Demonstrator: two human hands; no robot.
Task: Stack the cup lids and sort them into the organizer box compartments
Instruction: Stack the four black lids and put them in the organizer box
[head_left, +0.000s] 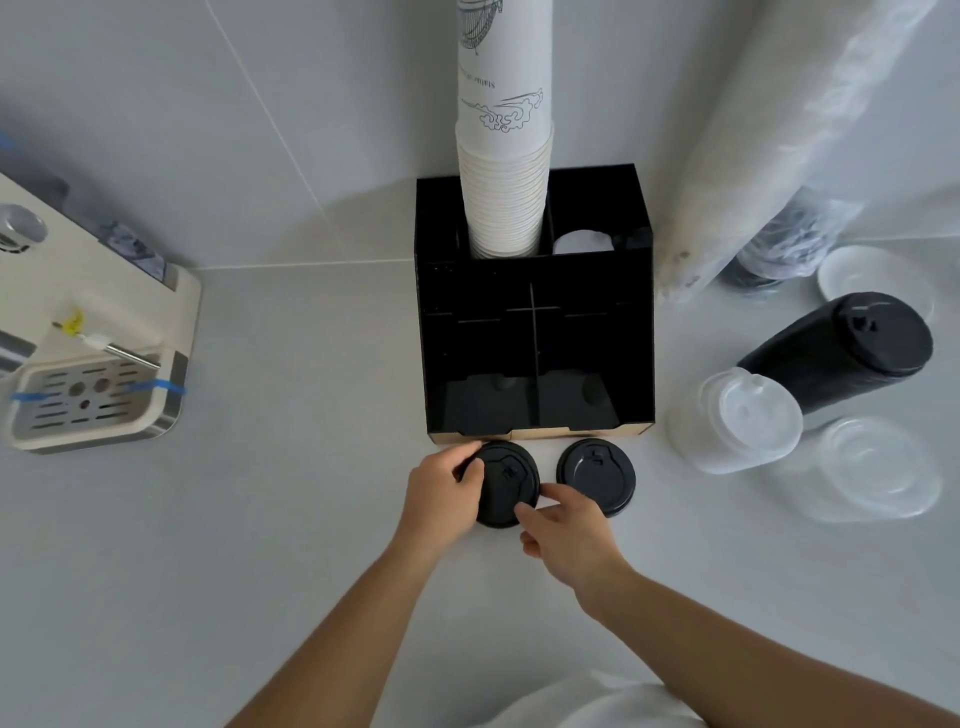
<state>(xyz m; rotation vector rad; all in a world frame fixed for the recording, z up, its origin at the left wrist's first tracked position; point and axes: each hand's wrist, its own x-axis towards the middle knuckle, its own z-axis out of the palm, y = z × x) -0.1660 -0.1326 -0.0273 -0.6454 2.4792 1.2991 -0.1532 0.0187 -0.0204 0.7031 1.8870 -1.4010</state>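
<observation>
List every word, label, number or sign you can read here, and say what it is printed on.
Nothing here can be read with certainty.
Paper cup stack: a short printed line above the cloud drawing, upside down and too blurred to read.
Black lid under both hands: raised marks near the sip hole, too small to read.
Second black lid: the same, unreadable.
Coffee machine: yellow tag and blue tape, no legible text.
</observation>
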